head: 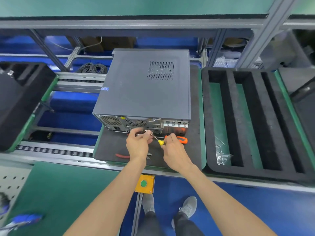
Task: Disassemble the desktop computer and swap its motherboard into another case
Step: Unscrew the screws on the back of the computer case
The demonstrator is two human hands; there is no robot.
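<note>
Barely started tbh: the computer case (pixel 144 86) is fully closed on the worktop (pixel 109 149). My right hand (pixel 173 150) grips the yellow screwdriver (pixel 157 139), my left hand (pixel 139 143) pinches its shaft, so everything's left

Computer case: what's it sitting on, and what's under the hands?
The computer case sits on a black mat. Red-handled pliers lie partly under the left hand; an orange tool shows behind the right hand. The case's inside is covered.

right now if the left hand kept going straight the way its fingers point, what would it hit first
Probably the rear panel of the computer case. The left hand holds the screwdriver shaft, its fingers aimed at the panel's lower edge, though depth is unclear.
</note>
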